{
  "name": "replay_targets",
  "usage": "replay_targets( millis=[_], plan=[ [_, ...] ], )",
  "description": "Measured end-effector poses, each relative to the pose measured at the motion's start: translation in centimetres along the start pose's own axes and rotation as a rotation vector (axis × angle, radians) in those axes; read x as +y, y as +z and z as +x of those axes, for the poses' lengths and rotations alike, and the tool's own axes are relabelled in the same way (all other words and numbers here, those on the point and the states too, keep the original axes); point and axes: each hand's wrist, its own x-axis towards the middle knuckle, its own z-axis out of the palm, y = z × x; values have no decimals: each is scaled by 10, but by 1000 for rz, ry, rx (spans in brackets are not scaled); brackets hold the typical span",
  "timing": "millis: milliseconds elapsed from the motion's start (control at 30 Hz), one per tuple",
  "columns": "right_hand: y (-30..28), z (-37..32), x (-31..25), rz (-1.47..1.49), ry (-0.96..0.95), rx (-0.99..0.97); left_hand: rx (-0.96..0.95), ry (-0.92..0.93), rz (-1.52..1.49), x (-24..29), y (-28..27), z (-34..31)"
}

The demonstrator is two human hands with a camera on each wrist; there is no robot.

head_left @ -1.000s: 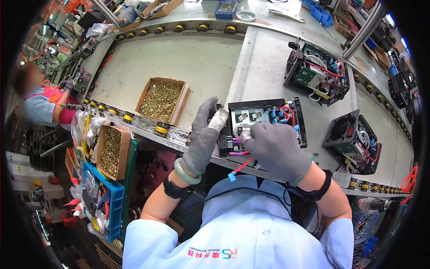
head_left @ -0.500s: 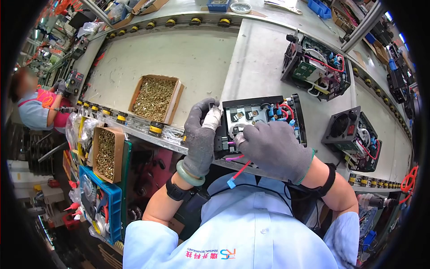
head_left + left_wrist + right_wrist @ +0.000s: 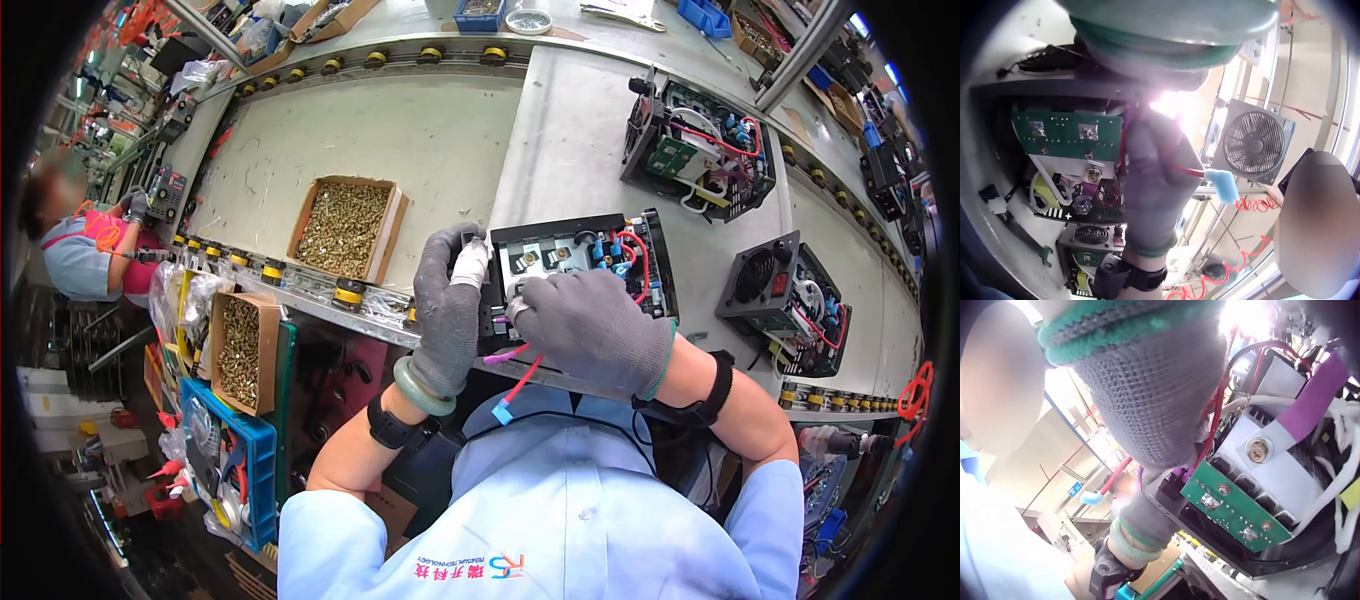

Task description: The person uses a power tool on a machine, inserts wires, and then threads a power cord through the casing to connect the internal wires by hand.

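An open black electronic unit (image 3: 585,262) with red and blue wiring lies at the bench's near edge. My left hand (image 3: 447,305), in a grey glove, grips its left end, fingers curled over the top. My right hand (image 3: 592,330) rests on the unit's near-left corner and pinches wires there. A purple wire (image 3: 503,353) and a red wire with a blue terminal (image 3: 499,411) trail out beneath it. In the right wrist view the unit's green circuit board (image 3: 1235,507), a screw (image 3: 1257,449) and a purple lead (image 3: 1316,394) show. In the left wrist view the right glove (image 3: 1150,187) covers the board (image 3: 1066,134).
A cardboard box of brass screws (image 3: 346,225) sits left of the unit, with another (image 3: 240,347) below the roller rail. A blue tool tray (image 3: 228,455) hangs lower left. Two more open units (image 3: 700,150) (image 3: 790,305) stand to the right. Another worker (image 3: 85,245) sits far left.
My left hand went from lying flat against the unit's left end to curling round it. The right hand shifted slightly left, and the red wire's blue terminal swung down and left.
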Motion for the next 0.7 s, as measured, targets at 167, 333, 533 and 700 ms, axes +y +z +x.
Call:
replay_targets(
  millis=[167, 333, 533, 700],
  plan=[
    [-1, 3, 0, 11, -4, -5, 9, 4, -32, 6, 4, -6],
    [12, 3, -4, -71, -12, 112, 11, 17, -7, 1, 1, -1],
    [5, 7, -3, 11, -26, 14, 37, 32, -1, -4, 1, -1],
    [-49, -15, -12, 42, 104, 114, -62, 429, 558, 8, -21, 8]
  ],
)
